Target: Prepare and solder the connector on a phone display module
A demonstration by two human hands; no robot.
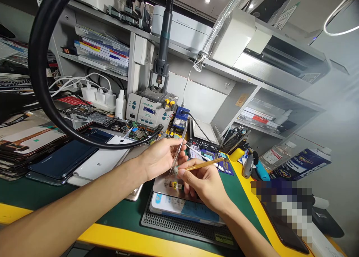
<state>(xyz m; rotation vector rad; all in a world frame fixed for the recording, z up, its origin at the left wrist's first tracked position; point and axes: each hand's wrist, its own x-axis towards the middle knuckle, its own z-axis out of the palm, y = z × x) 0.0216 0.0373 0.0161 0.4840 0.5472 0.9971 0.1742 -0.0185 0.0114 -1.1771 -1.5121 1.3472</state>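
Pinching points-down tweezers [177,154] in the left hand [161,158] and, nearer the metal plate [161,186], gripping a gold-handled tool [206,163] in the right hand [207,180], slanted toward the desk's right edge [250,186].

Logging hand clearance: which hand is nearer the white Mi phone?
Left. The left hand is to the right of the white Mi phone; the right hand is farther right, beyond the left hand.
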